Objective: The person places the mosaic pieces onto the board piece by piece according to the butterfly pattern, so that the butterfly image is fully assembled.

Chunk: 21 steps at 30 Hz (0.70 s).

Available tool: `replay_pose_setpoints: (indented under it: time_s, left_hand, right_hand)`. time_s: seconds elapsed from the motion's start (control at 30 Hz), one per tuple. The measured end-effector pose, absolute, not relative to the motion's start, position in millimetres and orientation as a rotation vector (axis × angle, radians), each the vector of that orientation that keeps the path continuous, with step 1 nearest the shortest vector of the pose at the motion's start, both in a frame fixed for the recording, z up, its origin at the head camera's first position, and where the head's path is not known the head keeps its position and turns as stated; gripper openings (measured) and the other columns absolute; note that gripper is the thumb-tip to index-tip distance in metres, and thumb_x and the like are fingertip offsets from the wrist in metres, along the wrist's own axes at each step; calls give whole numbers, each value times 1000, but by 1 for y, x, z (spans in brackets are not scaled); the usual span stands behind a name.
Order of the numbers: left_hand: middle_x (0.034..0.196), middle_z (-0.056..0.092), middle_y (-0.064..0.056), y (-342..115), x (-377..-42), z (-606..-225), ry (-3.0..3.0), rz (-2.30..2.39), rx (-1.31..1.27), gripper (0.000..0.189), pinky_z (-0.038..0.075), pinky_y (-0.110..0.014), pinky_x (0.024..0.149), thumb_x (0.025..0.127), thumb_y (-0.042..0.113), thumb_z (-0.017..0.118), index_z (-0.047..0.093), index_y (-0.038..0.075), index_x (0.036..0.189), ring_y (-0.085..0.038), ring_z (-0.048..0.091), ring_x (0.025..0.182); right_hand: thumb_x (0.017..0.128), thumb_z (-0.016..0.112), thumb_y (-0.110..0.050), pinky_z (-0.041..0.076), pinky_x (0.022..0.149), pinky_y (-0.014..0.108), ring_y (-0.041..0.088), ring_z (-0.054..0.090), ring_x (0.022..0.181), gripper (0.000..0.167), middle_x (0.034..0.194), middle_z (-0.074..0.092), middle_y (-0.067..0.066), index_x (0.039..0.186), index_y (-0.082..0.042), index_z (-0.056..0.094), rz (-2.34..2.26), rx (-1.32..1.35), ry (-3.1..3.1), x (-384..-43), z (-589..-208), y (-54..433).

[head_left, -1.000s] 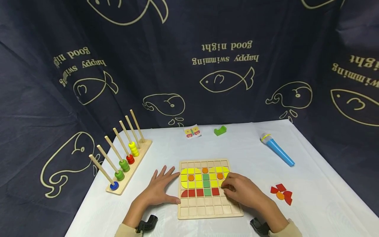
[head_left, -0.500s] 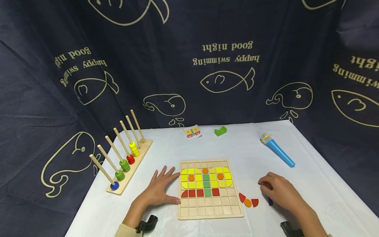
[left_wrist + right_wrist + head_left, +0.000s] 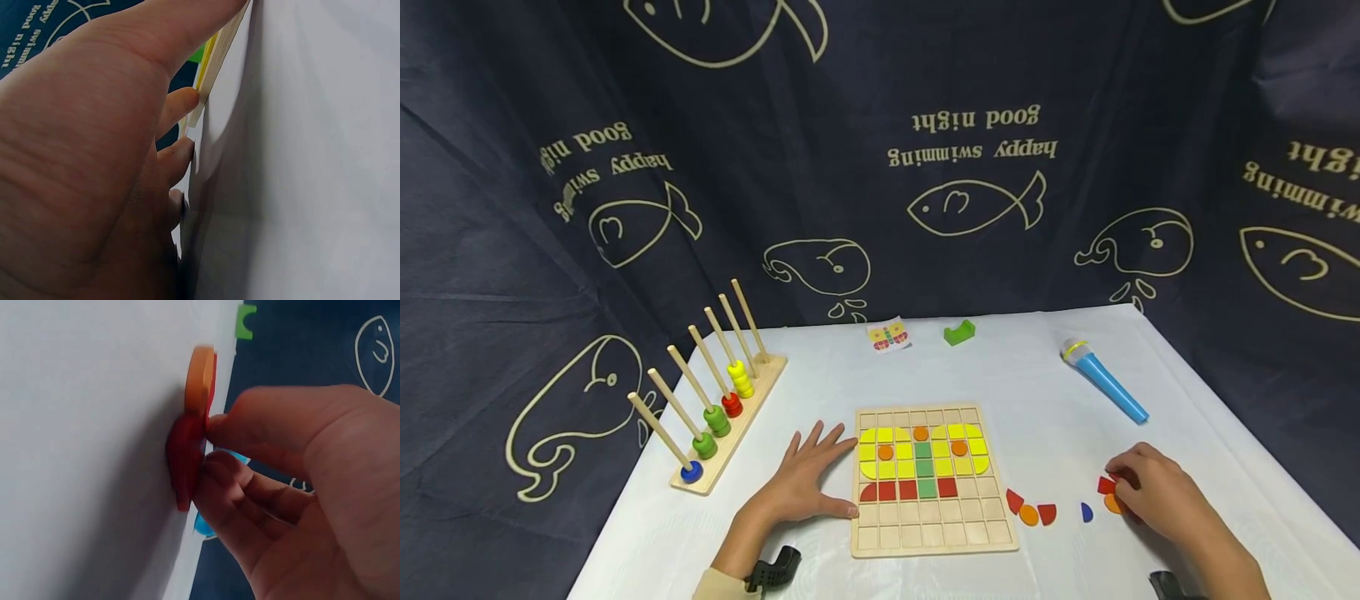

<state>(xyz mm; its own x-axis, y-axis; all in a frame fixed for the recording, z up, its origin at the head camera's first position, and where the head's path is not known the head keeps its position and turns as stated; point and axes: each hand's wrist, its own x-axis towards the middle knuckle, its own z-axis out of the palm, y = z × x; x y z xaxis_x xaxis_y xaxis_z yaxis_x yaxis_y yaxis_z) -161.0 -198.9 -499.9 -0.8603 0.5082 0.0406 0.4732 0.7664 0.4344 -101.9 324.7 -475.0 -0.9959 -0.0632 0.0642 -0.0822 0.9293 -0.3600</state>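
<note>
My left hand (image 3: 805, 482) lies spread on the table, fingers straight, its index finger and thumb at the left edge of a wooden grid board (image 3: 921, 537). Yellow, green, orange and red flat tiles fill part of the board in a butterfly shape. To the right, my right hand (image 3: 1157, 492) has curled fingers and pinches at a red tile (image 3: 186, 453) low over the table. An orange round tile (image 3: 1114, 503) and another red tile (image 3: 1107, 485) lie right by its fingertips. How firmly it holds the tile is hard to tell.
Between board and right hand lie an orange disc (image 3: 1028, 515), red tiles (image 3: 1047, 513) and a blue half-round tile (image 3: 1087, 512). A peg abacus (image 3: 730, 442) stands left. Farther back are a picture card (image 3: 889, 335), a green block (image 3: 959, 332) and a toy microphone (image 3: 1105, 381).
My right hand has left the board and moved right to the red tiles, uncovering the loose tiles beside the board and the blue one. My left hand stays put.
</note>
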Motion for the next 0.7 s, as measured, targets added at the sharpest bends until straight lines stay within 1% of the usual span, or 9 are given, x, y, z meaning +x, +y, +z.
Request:
replay_pose_setpoints:
  time_s: [0.17, 0.37, 0.53, 0.7]
  left_hand:
    - [156, 26, -3, -198, -160, -499, 2883, 672, 806, 106, -1, -58, 111, 59, 79, 69, 40, 27, 148, -32, 6, 145]
    - [156, 25, -3, -198, -159, -499, 2881, 671, 803, 107, -1, -58, 111, 59, 79, 69, 40, 27, 148, -33, 6, 145]
    - [156, 25, -3, -199, -160, -498, 2880, 681, 799, 107, -1, -58, 111, 59, 79, 69, 41, 26, 148, -33, 6, 145]
    - [156, 26, -3, -198, -160, -498, 2888, 664, 795, 108, -1, -58, 111, 58, 80, 68, 41, 27, 148, -33, 7, 145]
  right_hand:
    - [74, 75, -15, 50, 73, 50, 22, 53, 79, 21, 92, 57, 4, 94, -9, 73, 595, 83, -3056, -98, -473, 329]
    - [71, 78, -11, 51, 72, 49, 22, 55, 78, 26, 91, 59, 5, 96, -7, 73, 608, 76, -3031, -94, -474, 331]
    - [71, 78, -12, 51, 70, 47, 21, 54, 76, 30, 86, 60, 3, 99, -4, 72, 610, 58, -3077, -101, -472, 329]
    - [69, 77, -13, 50, 70, 51, 25, 53, 77, 36, 89, 60, 8, 103, -1, 70, 586, 31, -3094, -108, -470, 323]
